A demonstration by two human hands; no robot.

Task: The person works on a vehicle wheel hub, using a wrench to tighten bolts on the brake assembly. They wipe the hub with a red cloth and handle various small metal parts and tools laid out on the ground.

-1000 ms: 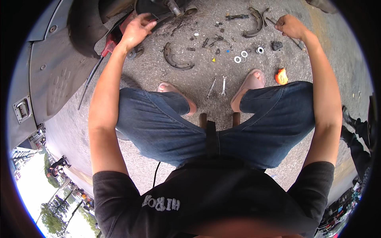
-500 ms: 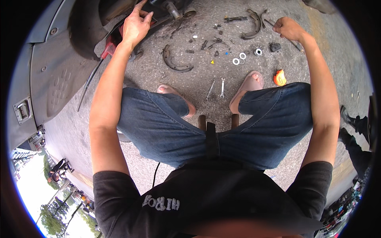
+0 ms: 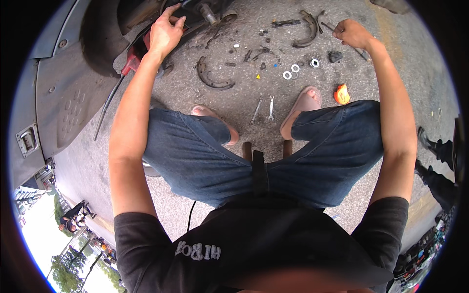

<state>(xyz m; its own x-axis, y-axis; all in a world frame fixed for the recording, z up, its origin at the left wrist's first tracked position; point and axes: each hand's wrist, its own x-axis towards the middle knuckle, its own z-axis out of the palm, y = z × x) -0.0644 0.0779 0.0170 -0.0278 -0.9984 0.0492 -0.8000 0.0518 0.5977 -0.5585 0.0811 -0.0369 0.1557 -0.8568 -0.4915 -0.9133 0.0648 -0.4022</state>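
Observation:
At the upper left my left hand (image 3: 166, 35) is held near the wheel axle (image 3: 208, 14) of a vehicle. Its fingers are stretched apart and I see nothing in them; whether they touch the parts beneath, I cannot tell. At the upper right my right hand (image 3: 352, 34) grips a thin dark metal rod (image 3: 362, 53), which sticks out on both sides of the fist. Just left of that hand lies a curved brake shoe (image 3: 309, 33) on the ground. Another curved brake shoe (image 3: 212, 78) rests further left, below the axle.
Two wrenches (image 3: 271, 108) lie between my feet. Flat washers (image 3: 291, 72), an orange tape measure (image 3: 342, 94), a dark lump (image 3: 335, 56) and several small parts are spread over the pavement. The grey vehicle body (image 3: 73, 93) stands at left, beside a red-handled tool (image 3: 131, 63). Another person's legs (image 3: 435, 161) show at right.
The view has shifted very slightly. Both hands keep nearly the same places, and the rod stays in my right hand.

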